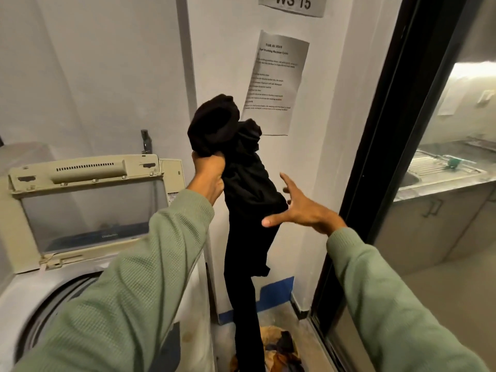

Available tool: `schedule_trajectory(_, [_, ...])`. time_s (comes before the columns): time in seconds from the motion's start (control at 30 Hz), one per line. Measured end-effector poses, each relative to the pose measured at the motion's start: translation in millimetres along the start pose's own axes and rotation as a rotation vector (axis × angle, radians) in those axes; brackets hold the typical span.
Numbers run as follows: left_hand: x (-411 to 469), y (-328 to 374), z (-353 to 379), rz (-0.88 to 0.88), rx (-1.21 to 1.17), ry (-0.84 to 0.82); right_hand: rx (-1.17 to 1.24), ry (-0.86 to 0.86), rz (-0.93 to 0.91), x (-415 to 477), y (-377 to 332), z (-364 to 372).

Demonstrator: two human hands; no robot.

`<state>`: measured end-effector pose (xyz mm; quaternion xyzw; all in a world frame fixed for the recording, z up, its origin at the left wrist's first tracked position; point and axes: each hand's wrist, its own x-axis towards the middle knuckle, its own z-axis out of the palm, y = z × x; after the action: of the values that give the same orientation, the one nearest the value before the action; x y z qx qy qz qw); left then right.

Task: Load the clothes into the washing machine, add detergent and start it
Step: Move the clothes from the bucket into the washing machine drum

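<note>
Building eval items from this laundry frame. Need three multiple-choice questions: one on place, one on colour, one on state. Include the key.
1. Where is the pile of clothes?
A) on the floor
B) on the sink counter
C) on top of the machine

2. What colour is the garment being held up?
A) white
B) black
C) red

3. How is the washing machine lid?
A) shut flat
B) taken off
C) raised open

Key:
1 A, the mixed-colour heap lies on the floor at the bottom of the view.
2 B, the cloth that the left hand grips is black all over.
3 C, the lid stands tilted up with its window facing the camera.
</note>
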<state>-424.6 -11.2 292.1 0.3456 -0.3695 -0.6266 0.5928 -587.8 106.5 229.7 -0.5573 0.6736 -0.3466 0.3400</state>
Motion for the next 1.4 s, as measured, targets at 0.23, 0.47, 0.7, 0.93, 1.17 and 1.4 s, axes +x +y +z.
schedule_trajectory(0.23, [-13.7, 10.4, 16.7, -0.132, -0.128, -0.083, 0.171, 0.2, 0.049, 18.3, 53.1, 85.5])
schedule_trajectory(0.47, [-5.0, 29.4, -6.9, -0.027, -0.16, -0.025, 0.547, 0.208, 0.127, 23.2, 37.6, 82.2])
schedule_trajectory(0.7, [6.5, 24.8, -56.9, 0.182, 0.235, 0.082, 0.618, 0.396, 0.012, 25.7, -11.4, 20.3])
schedule_trajectory(0.93, [-7.7, 14.6, -61.9, -0.094, 0.609, -0.413, 0.548, 0.535, -0.059, 42.0, -84.9, 5.7])
schedule_trajectory(1.17, [-18.4, -2.2, -42.2, 0.01, 0.76, -0.604, 0.329, 0.337, -0.154, 36.3, -129.6, 20.7])
schedule_trajectory(1.4, [-18.9, -23.7, -45.9, 0.104, 0.331, -0.213, 0.274, 0.08, -0.233, 26.4, -141.0, 12.8])
